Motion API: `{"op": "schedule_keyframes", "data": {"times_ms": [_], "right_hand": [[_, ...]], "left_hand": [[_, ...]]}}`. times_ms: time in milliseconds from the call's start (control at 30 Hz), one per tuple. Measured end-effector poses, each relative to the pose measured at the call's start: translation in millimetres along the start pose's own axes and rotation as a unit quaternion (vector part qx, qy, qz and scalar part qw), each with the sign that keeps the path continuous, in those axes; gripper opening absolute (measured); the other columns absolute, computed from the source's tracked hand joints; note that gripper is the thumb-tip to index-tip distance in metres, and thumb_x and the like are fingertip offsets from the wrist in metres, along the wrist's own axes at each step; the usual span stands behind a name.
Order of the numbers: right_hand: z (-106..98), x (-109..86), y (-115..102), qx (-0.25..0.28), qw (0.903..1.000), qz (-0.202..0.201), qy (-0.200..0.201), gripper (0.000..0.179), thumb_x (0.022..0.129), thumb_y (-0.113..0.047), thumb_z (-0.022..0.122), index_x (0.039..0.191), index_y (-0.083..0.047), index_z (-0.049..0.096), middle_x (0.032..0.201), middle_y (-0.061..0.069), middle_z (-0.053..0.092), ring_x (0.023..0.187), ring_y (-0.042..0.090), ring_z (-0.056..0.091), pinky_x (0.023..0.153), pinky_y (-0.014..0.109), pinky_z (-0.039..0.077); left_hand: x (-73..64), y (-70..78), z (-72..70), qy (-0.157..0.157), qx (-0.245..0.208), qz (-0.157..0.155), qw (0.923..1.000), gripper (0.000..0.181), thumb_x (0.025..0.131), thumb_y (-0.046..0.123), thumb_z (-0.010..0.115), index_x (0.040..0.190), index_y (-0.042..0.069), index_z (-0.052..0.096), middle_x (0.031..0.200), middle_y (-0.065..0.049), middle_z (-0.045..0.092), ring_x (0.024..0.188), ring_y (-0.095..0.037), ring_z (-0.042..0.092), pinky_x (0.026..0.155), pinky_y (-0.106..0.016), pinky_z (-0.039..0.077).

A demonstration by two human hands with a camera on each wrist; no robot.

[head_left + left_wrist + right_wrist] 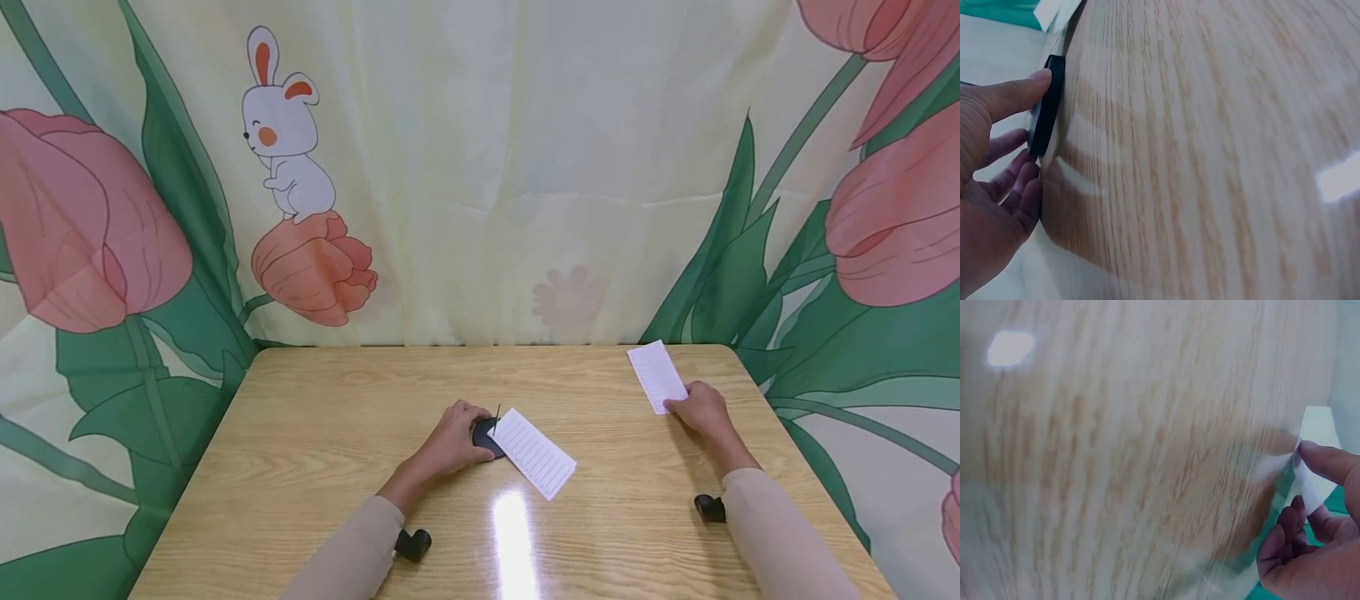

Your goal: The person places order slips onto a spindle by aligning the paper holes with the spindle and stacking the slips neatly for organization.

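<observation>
A receipt spike with a round black base stands near the middle of the table, its thin spike pointing up. Lined paper slips are on the spike and fan out to the right over the wood. My left hand grips the base at its left side; in the left wrist view the thumb presses the base's edge, with fingers on its other side. Farther right, my right hand pinches another lined paper slip by its near corner. The right wrist view shows that slip between thumb and fingers.
The wooden table ends at a curtain printed with tulips and a rabbit. A bright light reflection lies on the near tabletop. Black wrist devices stick out from both sleeves.
</observation>
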State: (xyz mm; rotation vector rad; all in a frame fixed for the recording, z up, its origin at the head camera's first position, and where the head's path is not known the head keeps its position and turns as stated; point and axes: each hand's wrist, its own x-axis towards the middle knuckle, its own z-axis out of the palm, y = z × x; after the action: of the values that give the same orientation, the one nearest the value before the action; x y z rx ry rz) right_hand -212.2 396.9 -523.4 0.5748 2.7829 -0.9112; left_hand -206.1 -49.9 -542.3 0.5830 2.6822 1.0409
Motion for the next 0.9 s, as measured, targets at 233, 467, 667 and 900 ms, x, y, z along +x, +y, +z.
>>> {"op": "schedule_keyframes", "data": {"times_ms": [233,467,667,900], "right_hand": [[0.6,-0.8,2.3,0.003,0.9999,-0.014,-0.001,0.05,0.102,-0.014,0.06,0.132,0.022,0.043,0.132,0.043,0.048,0.108,0.047,0.05,0.099,0.06,0.045],[-0.1,-4.6,6.1,-0.001,0.9992,-0.035,0.019,0.043,0.105,-0.013,0.048,0.133,0.02,0.044,0.135,0.043,0.046,0.116,0.051,0.047,0.105,0.063,0.041],[-3.0,-8.6,8.4,0.008,0.9977,-0.049,0.045,0.042,0.106,-0.013,0.047,0.134,0.018,0.045,0.133,0.041,0.049,0.111,0.048,0.049,0.101,0.062,0.045],[-7.3,-14.1,6.6,0.01,0.996,-0.069,0.057,0.04,0.106,-0.014,0.049,0.131,0.017,0.049,0.128,0.039,0.054,0.106,0.045,0.052,0.095,0.059,0.047]], "left_hand": [[-0.3,0.5,0.9,0.001,0.002,-0.003,1.0,0.063,0.079,0.024,0.092,0.133,0.006,0.065,0.12,-0.007,0.056,0.108,-0.02,0.05,0.094,-0.038,0.048],[-0.3,2.1,-0.5,-0.007,-0.005,-0.008,0.9999,0.064,0.08,0.024,0.091,0.134,0.006,0.064,0.121,-0.008,0.056,0.108,-0.02,0.05,0.093,-0.038,0.047],[0.6,2.6,-6.0,-0.016,-0.024,-0.007,0.9996,0.064,0.082,0.026,0.09,0.136,0.006,0.062,0.12,-0.008,0.056,0.106,-0.02,0.052,0.09,-0.037,0.048],[-0.7,5.4,-17.9,-0.012,-0.056,-0.012,0.9983,0.065,0.087,0.028,0.085,0.141,0.006,0.059,0.125,-0.01,0.06,0.109,-0.024,0.058,0.094,-0.043,0.052]]}}
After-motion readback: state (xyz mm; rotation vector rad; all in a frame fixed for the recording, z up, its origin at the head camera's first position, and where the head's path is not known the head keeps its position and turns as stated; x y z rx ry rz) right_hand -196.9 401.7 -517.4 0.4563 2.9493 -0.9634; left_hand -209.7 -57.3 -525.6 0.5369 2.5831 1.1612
